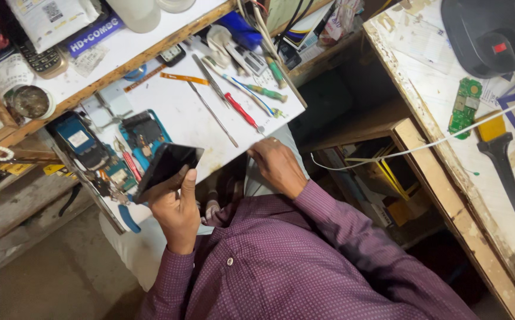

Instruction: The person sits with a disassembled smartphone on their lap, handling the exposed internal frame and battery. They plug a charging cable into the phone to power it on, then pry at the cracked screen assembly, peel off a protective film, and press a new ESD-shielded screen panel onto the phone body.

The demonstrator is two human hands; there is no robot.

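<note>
Fingers of my left hand wrap around a dark phone, thumb up along its edge, holding it tilted above the near edge of the white worktop. My right hand rests curled at the worktop's near edge, knuckles up; I cannot tell whether it pinches anything. My purple sleeves fill the lower part of the view. Beyond the phone, an opened blue phone body lies flat on the worktop, and a second blue one lies just beside it to the left. Farther back sit a red-handled screwdriver, a green-handled screwdriver, long metal tweezers and an orange flex strip. On the bench to my right a black-handled brush lies near a small green circuit board, with a white cable crossing between them and hanging off the edge.
</note>
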